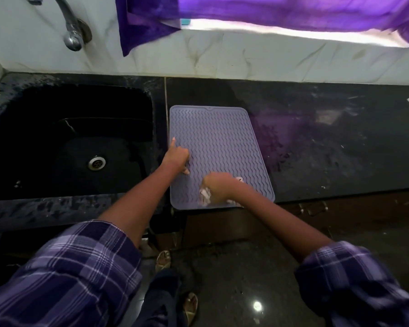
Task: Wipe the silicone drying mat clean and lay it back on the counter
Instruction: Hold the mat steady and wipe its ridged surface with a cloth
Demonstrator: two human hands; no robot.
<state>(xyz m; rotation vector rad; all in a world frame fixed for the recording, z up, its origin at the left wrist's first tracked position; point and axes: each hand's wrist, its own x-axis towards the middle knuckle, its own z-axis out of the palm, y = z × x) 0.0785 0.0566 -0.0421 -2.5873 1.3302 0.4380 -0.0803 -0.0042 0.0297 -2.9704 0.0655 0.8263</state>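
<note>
On mat (pixel 220 142) — right hand (pixel 219 185) seemingly clutching cloth (pixel 205 195).

Lilac ridged mat (pixel 219 147) flat on counter (pixel 316 142)

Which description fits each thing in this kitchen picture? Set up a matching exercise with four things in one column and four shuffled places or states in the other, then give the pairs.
Things
1. drying mat
2. left hand
3. right hand
4. sink

Descriptions
A. clutches a pale cloth at the mat's near edge
B. black basin left of the mat
C. lies flat on the dark counter
D. rests on the mat's left side

Pairs: 1-C, 2-D, 3-A, 4-B
</note>
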